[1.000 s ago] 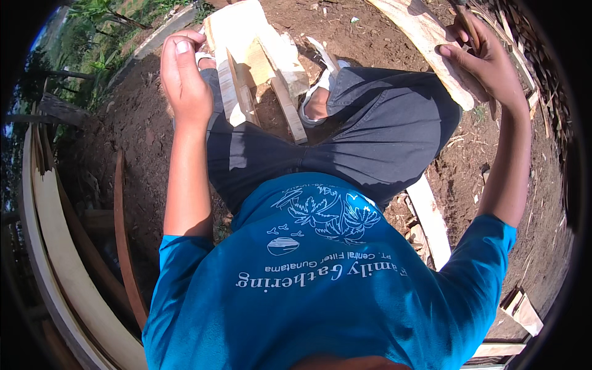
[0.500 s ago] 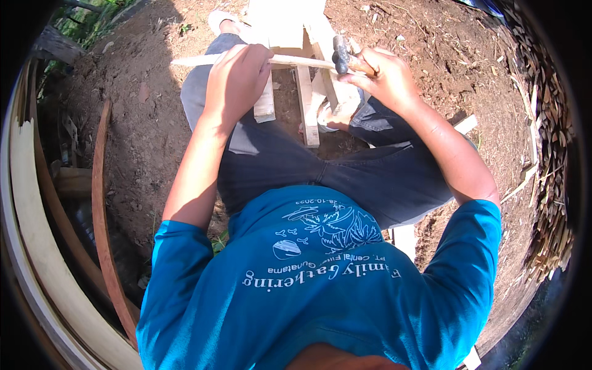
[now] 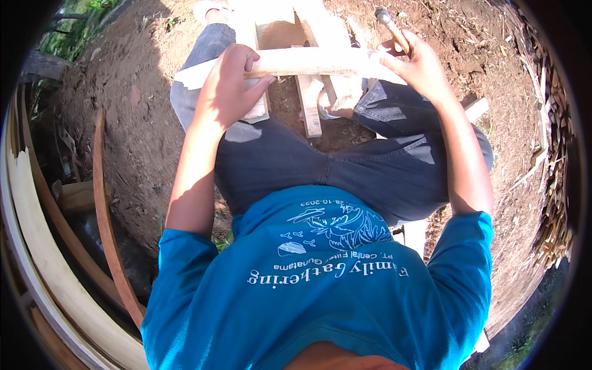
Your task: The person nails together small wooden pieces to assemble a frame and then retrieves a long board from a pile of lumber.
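Observation:
A pale wooden board (image 3: pixel 314 63) lies crosswise between my hands, its broad face brightly sunlit. My left hand (image 3: pixel 227 86) grips it near the left end, with the thumb along the near edge. At the other end, my right hand (image 3: pixel 424 66) has its fingers curled round the handle of a hammer (image 3: pixel 393 31), whose head points up and away from me. That hand's thumb also rests against the board. Below the board stands a low pale wooden frame (image 3: pixel 308 111) between my legs; glare washes out its far part.
Long pale planks (image 3: pixel 38 209) and a reddish-brown wood strip (image 3: pixel 103 203) lie on the left. A tall pile of thin brown pieces (image 3: pixel 553 160) runs along the right edge. Brown soil (image 3: pixel 132 135) with scattered chips surrounds my legs.
The board has turned from edge-on to show its broad face. My right hand has moved right, and the hammer head has swung up and away from the board.

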